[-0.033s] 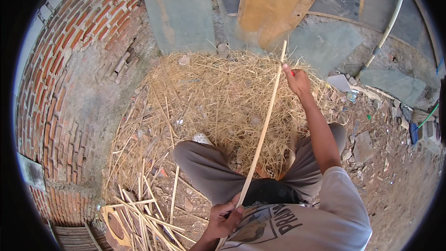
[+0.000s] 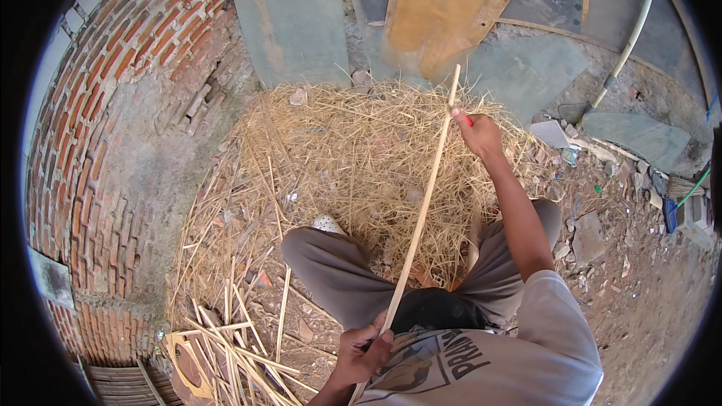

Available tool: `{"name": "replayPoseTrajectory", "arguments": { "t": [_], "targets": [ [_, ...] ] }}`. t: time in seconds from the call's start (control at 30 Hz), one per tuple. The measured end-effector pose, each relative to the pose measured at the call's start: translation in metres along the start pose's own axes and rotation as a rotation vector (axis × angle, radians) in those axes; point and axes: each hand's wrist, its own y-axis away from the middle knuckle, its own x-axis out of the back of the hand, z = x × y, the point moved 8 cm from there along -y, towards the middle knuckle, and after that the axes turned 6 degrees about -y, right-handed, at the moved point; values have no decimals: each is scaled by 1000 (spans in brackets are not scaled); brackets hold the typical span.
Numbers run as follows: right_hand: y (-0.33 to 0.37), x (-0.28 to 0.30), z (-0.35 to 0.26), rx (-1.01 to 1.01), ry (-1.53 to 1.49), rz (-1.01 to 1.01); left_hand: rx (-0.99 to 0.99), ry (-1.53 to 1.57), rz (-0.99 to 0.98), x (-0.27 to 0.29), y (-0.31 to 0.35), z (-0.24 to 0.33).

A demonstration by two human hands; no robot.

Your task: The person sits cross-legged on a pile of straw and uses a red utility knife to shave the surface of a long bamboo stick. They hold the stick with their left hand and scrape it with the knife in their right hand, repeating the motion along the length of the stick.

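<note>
A long, pale bamboo strip [image 2: 423,218] slants from my lap up toward the far end of a straw-coloured heap. My left hand [image 2: 363,353] is closed around its lower part, close to my shirt. Near the strip's upper end, my right hand [image 2: 481,135] is in a fist, the thumb against the strip. A bit of a small red tool [image 2: 468,120] shows in that fist; the fingers hide the rest of it, so its kind is unclear. The strip's tip stands free beyond the thumb.
Thin shavings [image 2: 353,158] are heaped before my folded legs. At lower left lie several cut strips [image 2: 244,361] across a board with a hole. A brick wall [image 2: 90,165] rises on the left. Leaning panels [image 2: 293,22] line the back. Rubble [image 2: 590,237] lies to the right.
My right hand has slid slightly down toward me along the bamboo strip. The strip's upper part has shifted a little left. My left hand stays in place.
</note>
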Motion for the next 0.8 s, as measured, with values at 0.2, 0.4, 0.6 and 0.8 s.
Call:
{"name": "replayPoseTrajectory", "arguments": {
  "t": [0.2, 0.4, 0.6, 0.8],
  "targets": [
    [156, -68, -99, 825, 94, -282, -13, -41, 164, 18, -20, 6],
    [103, -59, -80, 673, 155, -137, -1, -241, 180, 13, -20, 11],
    [164, -64, -102, 856, 144, -198, 5, -125, 203, 14, -22, 19],
    [134, -59, -94, 874, 113, -104, -2, -185, 152, 7, -26, 20]
  ]
}}
